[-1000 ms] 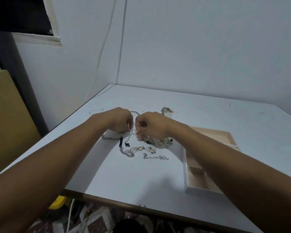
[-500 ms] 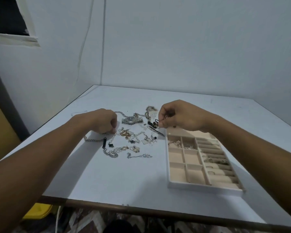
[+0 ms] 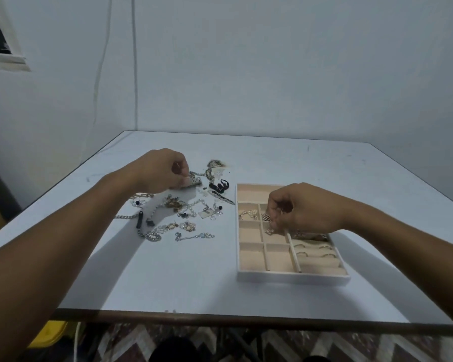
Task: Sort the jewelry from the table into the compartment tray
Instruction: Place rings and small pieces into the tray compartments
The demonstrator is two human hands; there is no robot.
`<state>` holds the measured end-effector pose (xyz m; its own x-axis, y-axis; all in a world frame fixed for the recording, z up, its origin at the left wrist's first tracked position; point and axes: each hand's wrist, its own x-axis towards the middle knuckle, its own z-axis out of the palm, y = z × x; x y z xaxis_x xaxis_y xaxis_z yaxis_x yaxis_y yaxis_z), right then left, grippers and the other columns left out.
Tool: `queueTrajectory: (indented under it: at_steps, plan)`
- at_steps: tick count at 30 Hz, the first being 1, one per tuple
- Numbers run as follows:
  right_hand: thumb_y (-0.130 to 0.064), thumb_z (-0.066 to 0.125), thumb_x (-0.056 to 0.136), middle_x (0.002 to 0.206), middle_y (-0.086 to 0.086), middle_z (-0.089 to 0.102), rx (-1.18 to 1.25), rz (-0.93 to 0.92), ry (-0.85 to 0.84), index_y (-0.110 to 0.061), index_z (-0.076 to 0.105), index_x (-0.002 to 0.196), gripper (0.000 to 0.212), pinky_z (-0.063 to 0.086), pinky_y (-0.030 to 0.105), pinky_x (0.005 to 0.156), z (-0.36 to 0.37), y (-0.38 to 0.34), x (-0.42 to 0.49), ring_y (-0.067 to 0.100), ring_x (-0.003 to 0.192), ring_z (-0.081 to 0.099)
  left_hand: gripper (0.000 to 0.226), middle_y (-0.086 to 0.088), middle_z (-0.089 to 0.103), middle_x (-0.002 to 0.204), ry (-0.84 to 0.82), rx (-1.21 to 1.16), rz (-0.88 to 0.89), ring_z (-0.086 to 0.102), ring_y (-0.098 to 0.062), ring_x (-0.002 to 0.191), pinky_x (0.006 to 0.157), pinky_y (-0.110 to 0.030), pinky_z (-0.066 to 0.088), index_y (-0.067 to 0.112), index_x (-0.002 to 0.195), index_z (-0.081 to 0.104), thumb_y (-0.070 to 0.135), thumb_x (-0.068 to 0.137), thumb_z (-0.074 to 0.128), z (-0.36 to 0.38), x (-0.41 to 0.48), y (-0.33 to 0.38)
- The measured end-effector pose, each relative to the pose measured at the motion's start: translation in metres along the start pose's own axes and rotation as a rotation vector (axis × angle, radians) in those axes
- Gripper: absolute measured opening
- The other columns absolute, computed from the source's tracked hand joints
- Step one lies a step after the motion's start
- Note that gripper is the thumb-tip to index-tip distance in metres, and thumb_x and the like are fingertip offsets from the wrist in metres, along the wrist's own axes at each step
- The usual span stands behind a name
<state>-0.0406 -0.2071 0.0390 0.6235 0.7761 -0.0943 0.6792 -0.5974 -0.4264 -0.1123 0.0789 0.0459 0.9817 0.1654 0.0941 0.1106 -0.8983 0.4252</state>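
Over the compartment tray (image 3: 293,279), toward the table's (image 3: 168,283) right edge, the right hand (image 3: 298,207) pinches a small silver piece (image 3: 268,229) above the middle cells. This looks like a placing step, calling next for a careful release into one cell. Meanwhile the left hand (image 3: 162,171) pinches a chain (image 3: 194,180) at the jewelry pile's (image 3: 178,215) far side.

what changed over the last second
The right hand carried a small silver piece from the pile to the tray, pinching it over a middle compartment. The left hand shifted to the pile's far side, gripping a metal piece. Tray stayed put.
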Motion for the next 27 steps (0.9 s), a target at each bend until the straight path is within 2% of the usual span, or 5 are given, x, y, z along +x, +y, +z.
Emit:
queueTrajectory:
  at_steps: [10, 17, 22, 24, 27]
  plan:
    - [-0.009, 0.063, 0.083, 0.064, -0.019, 0.066, -0.086, -0.034, -0.008, -0.017, 0.07, 0.08, 0.012, 0.038, 0.006, 0.057, 0.007, -0.003, -0.005, -0.01, 0.061, 0.055, 0.006, -0.001, 0.072, 0.078, -0.151, -0.299, 0.147, 0.064, 0.0, 0.065, 0.065, -0.023, 0.05, 0.015, 0.089, 0.065, 0.012, 0.086, 0.07, 0.027, -0.013, 0.062]
    - [-0.013, 0.068, 0.082, 0.067, -0.015, 0.07, -0.131, -0.007, 0.022, -0.021, 0.075, 0.081, 0.01, 0.052, 0.02, 0.069, 0.011, -0.002, -0.006, -0.002, 0.066, 0.062, 0.007, -0.004, 0.073, 0.086, -0.202, -0.3, 0.177, 0.068, -0.006, 0.076, 0.071, -0.034, 0.053, 0.017, 0.089, 0.066, 0.011, 0.086, 0.067, 0.044, -0.016, 0.081]
    - [-0.015, 0.066, 0.08, 0.065, -0.013, 0.07, -0.193, 0.019, 0.037, -0.023, 0.077, 0.081, 0.013, 0.057, 0.03, 0.07, 0.014, -0.002, -0.006, 0.003, 0.064, 0.065, 0.01, 0.005, 0.072, 0.078, -0.183, -0.271, 0.184, 0.064, 0.002, 0.068, 0.058, -0.005, 0.039, 0.02, 0.087, 0.067, 0.01, 0.085, 0.068, 0.046, -0.021, 0.088]
    - [-0.016, 0.066, 0.08, 0.067, -0.012, 0.071, -0.214, 0.016, 0.035, -0.023, 0.077, 0.082, 0.014, 0.056, 0.029, 0.07, 0.014, -0.002, -0.006, 0.003, 0.065, 0.065, 0.008, 0.01, 0.069, 0.073, -0.167, -0.264, 0.175, 0.058, 0.01, 0.06, 0.053, -0.002, 0.036, 0.02, 0.087, 0.068, 0.013, 0.085, 0.07, 0.047, -0.023, 0.09]
    - [-0.019, 0.069, 0.082, 0.07, -0.014, 0.071, -0.197, 0.007, 0.069, -0.027, 0.078, 0.082, 0.012, 0.05, 0.02, 0.064, 0.006, -0.001, -0.009, 0.0, 0.07, 0.063, 0.01, 0.007, 0.07, 0.077, -0.161, -0.256, 0.184, 0.058, 0.005, 0.063, 0.061, -0.009, 0.041, 0.024, 0.084, 0.067, 0.014, 0.084, 0.07, 0.053, -0.025, 0.094]
